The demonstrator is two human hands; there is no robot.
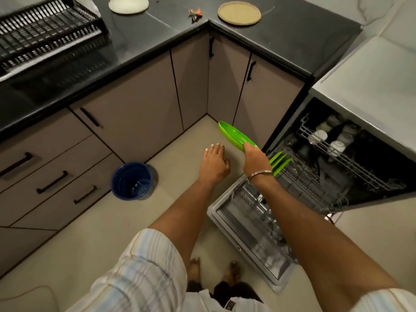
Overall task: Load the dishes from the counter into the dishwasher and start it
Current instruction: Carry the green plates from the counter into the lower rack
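Two green plates [280,162] already stand on edge in the lower rack [299,176] of the open dishwasher [337,167]. Your right hand [255,157] grips another green plate [236,135] by its rim, tilted just left of that rack. Your left hand [213,164] hangs loose beside it, fingers relaxed, holding nothing. On the far counter [180,21] lie a white plate [128,4] and a tan plate [239,13].

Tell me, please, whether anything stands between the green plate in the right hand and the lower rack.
Nothing visible does. The right hand holds the green plate just left of the lower rack, whose door is down. Other green plates already stand there; the wires beside them look free.
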